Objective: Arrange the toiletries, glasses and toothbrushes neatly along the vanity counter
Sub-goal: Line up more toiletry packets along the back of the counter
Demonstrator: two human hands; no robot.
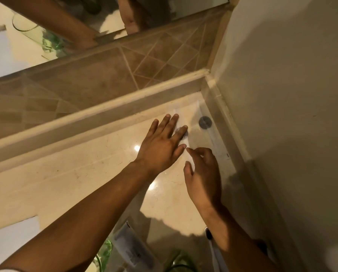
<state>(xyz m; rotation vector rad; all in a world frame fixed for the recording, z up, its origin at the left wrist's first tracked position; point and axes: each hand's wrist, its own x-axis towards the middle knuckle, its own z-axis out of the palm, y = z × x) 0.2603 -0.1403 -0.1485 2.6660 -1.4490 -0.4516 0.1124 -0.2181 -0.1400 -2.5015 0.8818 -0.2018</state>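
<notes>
Two clear flat toiletry packets lie side by side in the counter's far right corner. The one by the wall (205, 121) shows a grey round mark. My left hand (160, 142) lies flat on the other packet (183, 134), fingers straight, half covering its grey mark. My right hand (201, 173) hovers just below, fingers loosely bent, forefinger and thumb tips touching that packet's near white end. At the bottom edge sit a green glass (105, 250), a wrapped packet (130, 246), a toothbrush (211, 244) partly under my right forearm, and a second green glass (179, 260).
The marble vanity counter (66, 173) runs left from the corner. A raised ledge and brown tiled backsplash (105, 75) stand behind it, with a mirror (46, 26) above reflecting a green glass. A plain wall (281, 95) closes the right side.
</notes>
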